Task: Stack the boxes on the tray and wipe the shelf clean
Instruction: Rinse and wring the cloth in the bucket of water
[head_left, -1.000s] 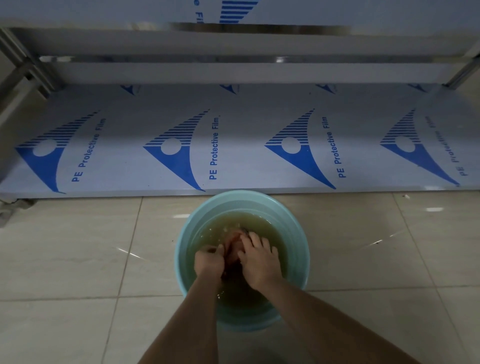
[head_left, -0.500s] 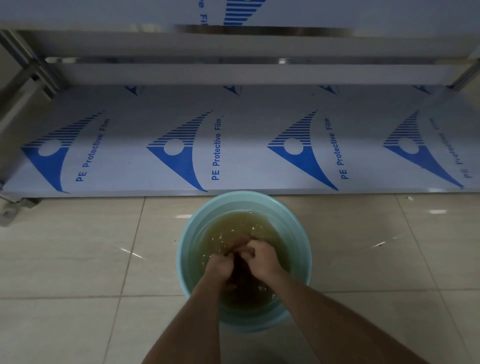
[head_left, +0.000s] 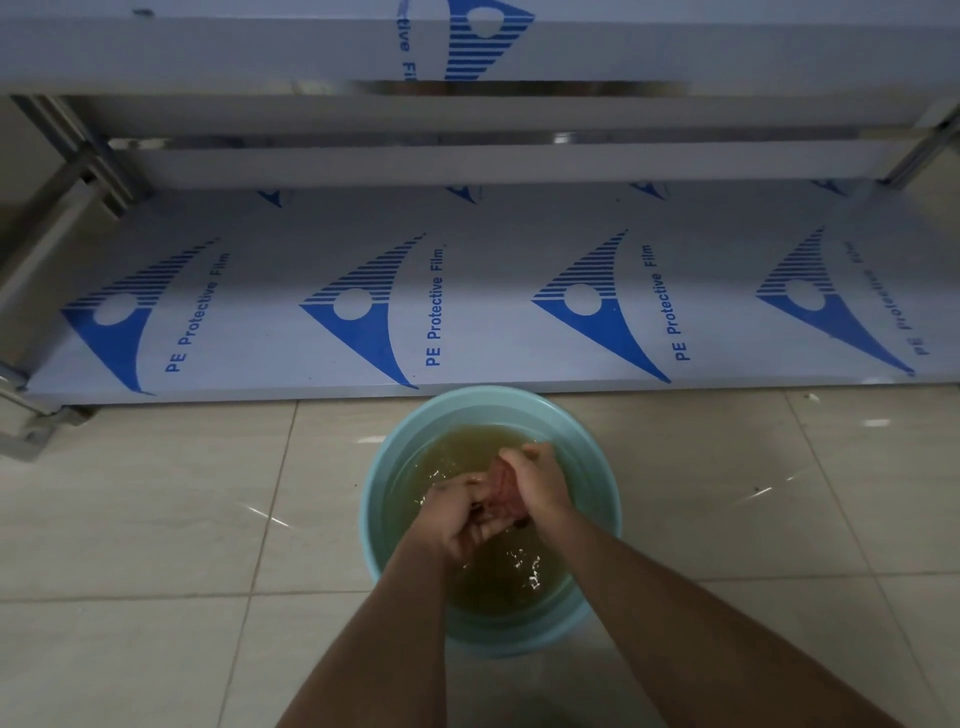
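A light blue bucket (head_left: 395, 457) of murky yellowish water stands on the tiled floor in front of the shelf. Above the water, a wet reddish cloth (head_left: 503, 491) is bunched between both my hands. My left hand (head_left: 457, 514) grips its lower end, fingers curled round it. My right hand (head_left: 535, 480) grips the upper end. Water drips and ripples under the cloth. The bottom shelf (head_left: 493, 291) is a wide flat board covered in white film with blue logos, and nothing lies on it. No boxes or tray are in view.
A second shelf board (head_left: 311, 52) runs across the top of the view. Metal shelf legs (head_left: 78, 156) stand at the left, and another leg (head_left: 919, 150) at the right. Beige floor tiles (head_left: 156, 519) surround the bucket.
Both hands have lifted the cloth out of the water and now wring it above the surface; earlier they were kneading it under water.
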